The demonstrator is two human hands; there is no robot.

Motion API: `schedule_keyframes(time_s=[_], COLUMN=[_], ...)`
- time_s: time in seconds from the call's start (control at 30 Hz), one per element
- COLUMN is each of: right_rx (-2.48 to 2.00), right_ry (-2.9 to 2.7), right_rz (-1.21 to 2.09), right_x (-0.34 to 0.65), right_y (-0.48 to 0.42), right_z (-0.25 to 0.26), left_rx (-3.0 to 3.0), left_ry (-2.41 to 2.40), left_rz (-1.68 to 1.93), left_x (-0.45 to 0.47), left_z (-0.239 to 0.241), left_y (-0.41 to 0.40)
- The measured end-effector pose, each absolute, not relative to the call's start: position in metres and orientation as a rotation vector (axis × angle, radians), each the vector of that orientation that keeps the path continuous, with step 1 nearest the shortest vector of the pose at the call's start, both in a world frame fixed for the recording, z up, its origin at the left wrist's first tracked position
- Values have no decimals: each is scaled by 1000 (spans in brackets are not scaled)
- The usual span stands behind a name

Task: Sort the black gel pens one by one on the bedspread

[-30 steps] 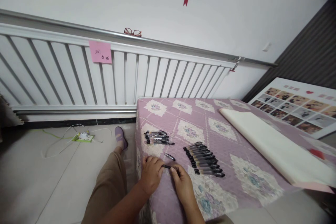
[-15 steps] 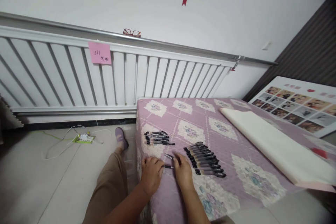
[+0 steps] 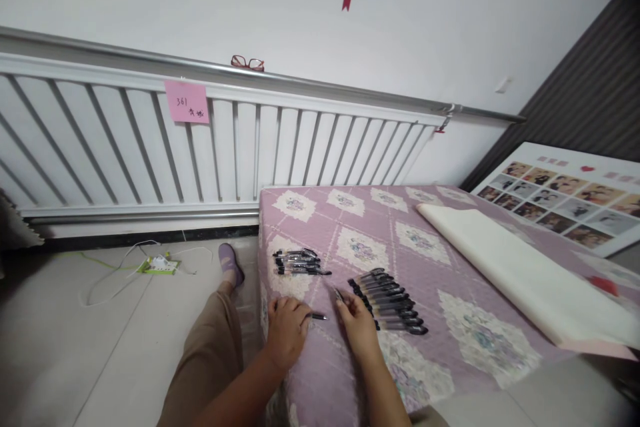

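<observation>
My left hand [image 3: 287, 331] rests at the near left part of the bed, closed around a black pen [image 3: 319, 316]. The pen's front end sticks out to the right past the fingers; its rest is hidden by the hand. To its right, my right hand [image 3: 361, 328] pinches a small dark piece, seemingly a pen cap [image 3: 339, 294], between thumb and fingers. The two hands are apart. Beyond them lies a small group of black pens [image 3: 300, 262]. Right beside my right hand is a larger row of black-and-grey pens [image 3: 393, 301].
The pens lie on a purple flowered bedspread [image 3: 330, 373]. A long cream roll or sheet [image 3: 505, 267] lies at right, before a photo board [image 3: 565, 193]. A white radiator [image 3: 245, 147] with a pink note [image 3: 187, 102] lines the wall. A power strip [image 3: 160, 263] sits on the floor.
My right hand has moved right, away from my left hand, taking the small dark piece with it. My left hand stays in place with the pen.
</observation>
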State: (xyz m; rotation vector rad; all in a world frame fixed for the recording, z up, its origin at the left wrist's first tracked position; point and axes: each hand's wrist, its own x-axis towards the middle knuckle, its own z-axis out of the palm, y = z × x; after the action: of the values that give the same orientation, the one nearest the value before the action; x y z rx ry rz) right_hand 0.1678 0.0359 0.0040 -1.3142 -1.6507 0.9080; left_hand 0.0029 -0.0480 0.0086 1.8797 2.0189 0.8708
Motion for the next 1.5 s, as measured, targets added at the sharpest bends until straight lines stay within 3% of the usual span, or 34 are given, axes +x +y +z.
schedule_keyframes(time_s=[0.37, 1.03, 1.5], right_rx=[-1234, -1259, -1215], right_ry=[-1188, -1519, -1690], right_rz=[1250, 1035, 1069], right_x=[184, 184, 175], right_y=[-5, -1, -3], right_z=[13, 9, 12], left_rx=[1901, 1876, 1882], left_ry=[2012, 2046, 2009], left_rz=[878, 857, 867], left_x=[1, 3, 1], left_z=[8, 15, 14], left_y=[-51, -54, -54])
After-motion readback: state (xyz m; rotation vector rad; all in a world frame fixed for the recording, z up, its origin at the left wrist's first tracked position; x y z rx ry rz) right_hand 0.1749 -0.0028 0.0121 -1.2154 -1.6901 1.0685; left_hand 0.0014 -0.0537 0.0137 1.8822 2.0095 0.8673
